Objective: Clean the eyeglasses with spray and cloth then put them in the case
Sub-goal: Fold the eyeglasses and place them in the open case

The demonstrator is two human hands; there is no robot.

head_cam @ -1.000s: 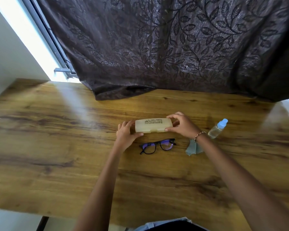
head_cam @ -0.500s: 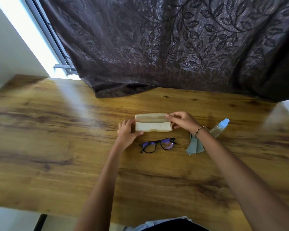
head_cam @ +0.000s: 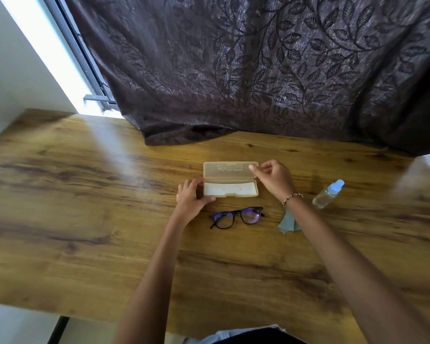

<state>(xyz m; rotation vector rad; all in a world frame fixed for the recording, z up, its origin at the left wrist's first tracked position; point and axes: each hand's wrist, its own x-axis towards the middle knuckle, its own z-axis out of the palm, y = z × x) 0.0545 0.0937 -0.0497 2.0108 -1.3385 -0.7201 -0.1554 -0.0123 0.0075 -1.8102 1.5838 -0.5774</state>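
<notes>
A beige eyeglass case [head_cam: 230, 188] lies open in the middle of the wooden table [head_cam: 85, 207], its lid tipped back and its white inside empty. My left hand [head_cam: 191, 198] grips the case's left end, thumb along the front edge. My right hand [head_cam: 273, 178] pinches the lid's right corner. Black-framed eyeglasses [head_cam: 236, 216] lie just in front of the case, folded out, lenses tinted purple. A small grey-blue cloth [head_cam: 287, 224] sits to their right, partly hidden under my right wrist. A clear spray bottle [head_cam: 327, 194] with a pale blue cap stands further right.
A dark leaf-patterned curtain [head_cam: 258, 70] hangs over the table's far edge behind the case. A bright window frame [head_cam: 67, 58] runs along the back left. The table's near edge is close to my body.
The case went from shut to fully open: my right hand swung the lid up and back while my left hand held the base in place.
</notes>
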